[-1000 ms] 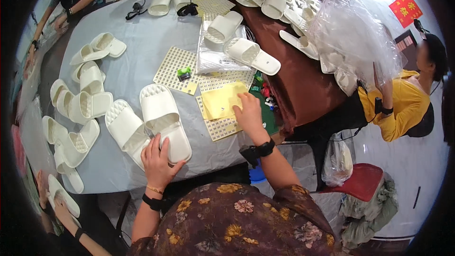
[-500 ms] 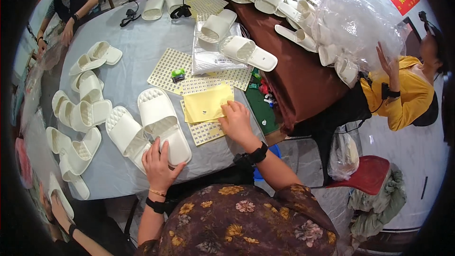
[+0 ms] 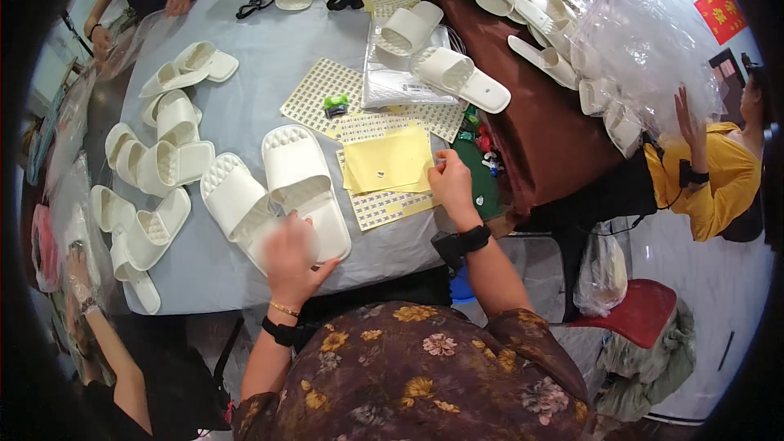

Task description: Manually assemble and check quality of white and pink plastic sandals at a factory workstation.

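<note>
While the left hand [image 3: 291,260], grip blurred, overlaps slippers [image 3: 297,165] by the desk [image 3: 253,57]'s near edge, the right hand [image 3: 455,186] curls its fingers nearly closed beside the yellow sheet [image 3: 390,157], hold unclear: seemingly sheet-handling, needing precision.

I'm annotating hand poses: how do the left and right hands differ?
The left hand is over the slippers; the right hand is beside the yellow sheet. The left hand's wrist has a bracelet; the right hand's shows none. Both wrists wear black bands.
</note>
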